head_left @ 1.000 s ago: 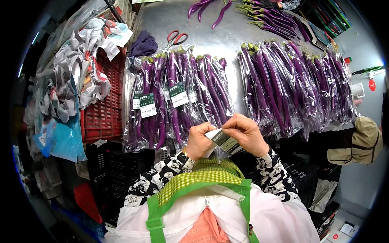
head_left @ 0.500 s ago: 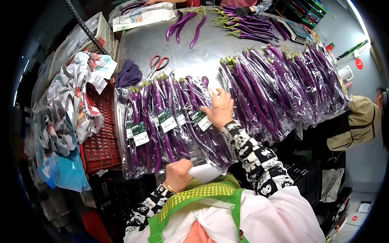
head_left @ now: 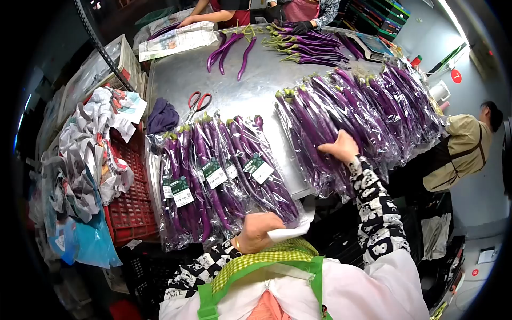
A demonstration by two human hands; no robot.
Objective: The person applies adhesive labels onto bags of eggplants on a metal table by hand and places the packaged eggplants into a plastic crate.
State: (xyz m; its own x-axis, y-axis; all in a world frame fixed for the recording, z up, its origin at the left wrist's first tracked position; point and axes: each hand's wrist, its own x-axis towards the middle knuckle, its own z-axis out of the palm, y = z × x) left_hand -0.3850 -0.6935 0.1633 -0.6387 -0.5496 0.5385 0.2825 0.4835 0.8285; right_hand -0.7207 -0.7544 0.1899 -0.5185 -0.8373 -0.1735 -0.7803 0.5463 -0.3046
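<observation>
Head view, left to right: crumpled paper [head_left: 88, 154] hangs over a red crate [head_left: 130, 205], dark cloth [head_left: 163, 116] just beyond it on the metal table [head_left: 234, 98]. Next, labelled eggplant bags [head_left: 205, 197] lie side by side, label cards [head_left: 214, 175] facing up; scissors [head_left: 198, 108] rest past their stem ends. Left hand [head_left: 260, 233] is at the table's near edge, by the tip ends of these bags, fingers closed on white paper [head_left: 292, 232]. A strip of bare metal separates this group from the right-hand eggplant bags [head_left: 368, 114], where no cards show. Right hand [head_left: 341, 148] is on this second group, palm down, thumb spread to the left; fingertips partly hidden, cannot tell if gripping or only resting. Key relation: the bag under the right hand has its long axis running from stems at far left to tips at near right, so the hand sits about midway along it. Right hand is nearer, touching; left hand is well apart, to the left and closer to the body.
</observation>
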